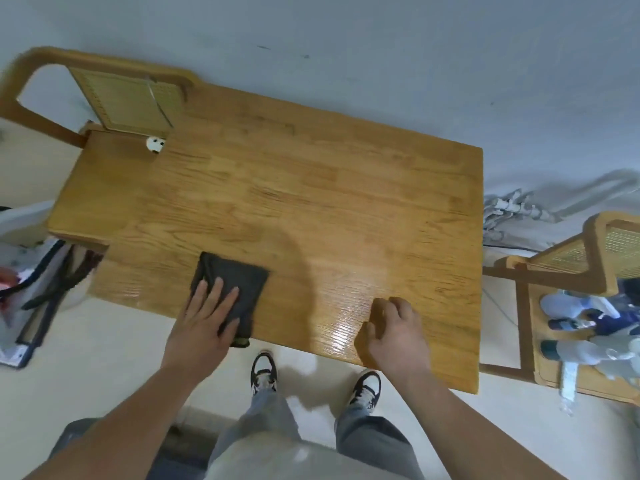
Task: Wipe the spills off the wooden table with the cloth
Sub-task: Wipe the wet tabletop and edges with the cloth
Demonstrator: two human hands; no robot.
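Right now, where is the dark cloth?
In the head view the dark cloth lies folded on the wooden table at its near edge, left of centre, under the flat left hand; the right hand rests apart, to its right.

Left hand [204, 317] presses flat on the cloth [230, 292] (folded, dark) near the wooden table [311, 188] edge.

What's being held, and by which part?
Nothing is gripped. Left hand presses flat on the near half of the cloth; right hand, loosely curled, is empty.
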